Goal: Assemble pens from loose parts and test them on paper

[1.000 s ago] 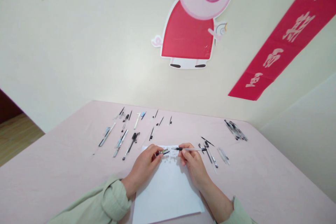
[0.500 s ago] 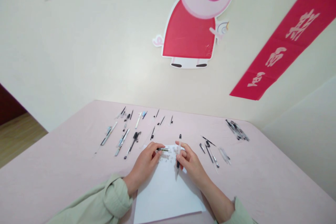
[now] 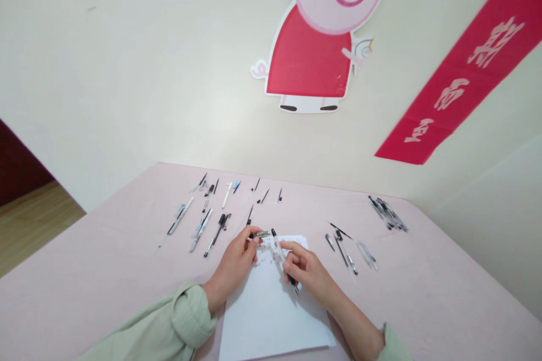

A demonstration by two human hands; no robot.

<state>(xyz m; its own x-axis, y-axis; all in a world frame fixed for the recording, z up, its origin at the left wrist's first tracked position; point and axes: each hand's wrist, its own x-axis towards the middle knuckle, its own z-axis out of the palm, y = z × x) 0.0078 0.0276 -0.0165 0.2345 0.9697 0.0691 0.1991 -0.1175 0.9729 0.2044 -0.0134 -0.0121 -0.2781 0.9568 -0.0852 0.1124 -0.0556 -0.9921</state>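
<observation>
My left hand [image 3: 237, 259] is closed, pinching a short dark pen cap [image 3: 260, 234] over the top of the paper. In my right hand [image 3: 305, 268], the fingers grip a pen [image 3: 277, 249] with a clear barrel and a black grip. Its tip slants down over the paper toward the lower right, and its black rear end sits close beside the cap; whether they touch I cannot tell. Beneath both hands lies a white sheet of paper [image 3: 271, 321], with small marks or tiny bits, too small to make out, near its top.
Left of the paper are several pens and pen parts, including a white-and-blue pen [image 3: 201, 230] and a black pen [image 3: 217, 234]. Right of it lie separated parts such as a clear barrel [image 3: 367, 255]. A pile of pens [image 3: 387, 213] rests at the table's [image 3: 105, 271] back right.
The pen in my right hand has swung from nearly upright to a slant, its rear end moving left toward the cap. My left hand has risen slightly with the cap.
</observation>
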